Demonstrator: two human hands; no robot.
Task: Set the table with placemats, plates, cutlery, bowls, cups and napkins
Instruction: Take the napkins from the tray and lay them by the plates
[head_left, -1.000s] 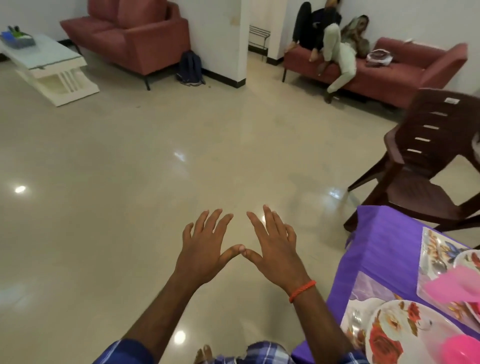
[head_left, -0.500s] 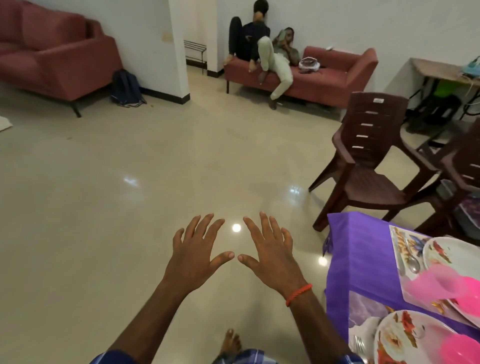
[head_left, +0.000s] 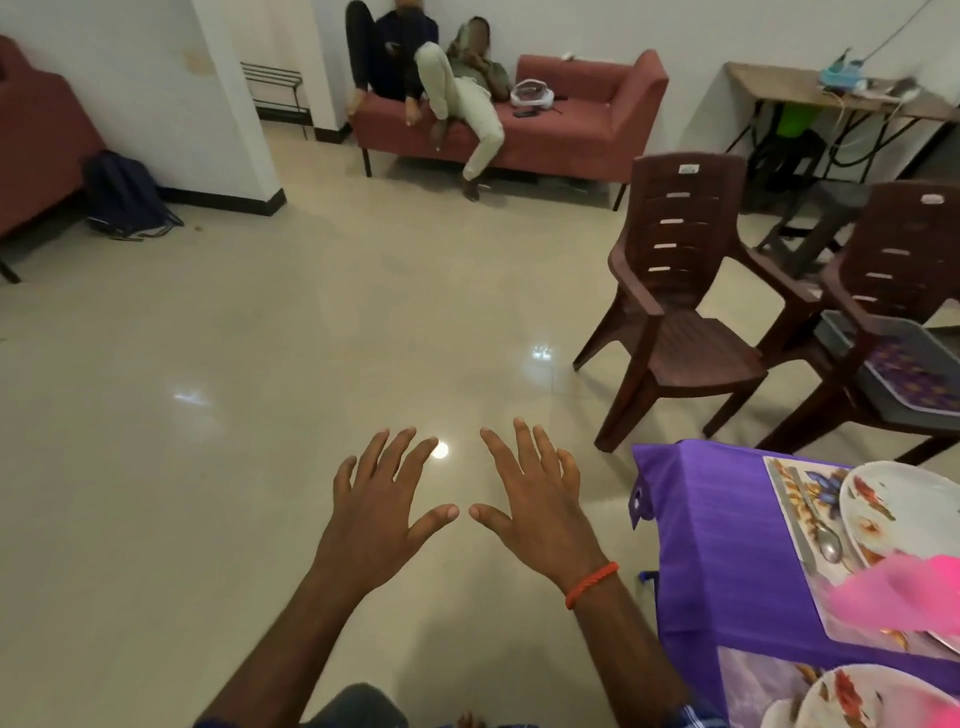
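Note:
My left hand (head_left: 375, 512) and my right hand (head_left: 535, 499) are stretched out side by side over the floor, fingers spread, holding nothing. To their right stands the table with a purple cloth (head_left: 717, 545). On it lies a floral placemat (head_left: 795, 499) with a spoon (head_left: 826, 543), a floral plate (head_left: 904, 509) and a pink napkin (head_left: 898, 590). A second floral plate (head_left: 852, 696) sits at the near corner. Neither hand touches the table.
Two brown plastic chairs (head_left: 680, 312) (head_left: 893, 291) stand beyond the table; the right one carries a grey tray (head_left: 883, 332) holding a purple mat. Two people sit on a red sofa (head_left: 587, 119) at the back. A dark backpack (head_left: 124, 195) leans by the pillar.
The view has swung right, so more of the table and a second chair show. My thumbs touched a second ago and now sit slightly apart; both hands stay spread.

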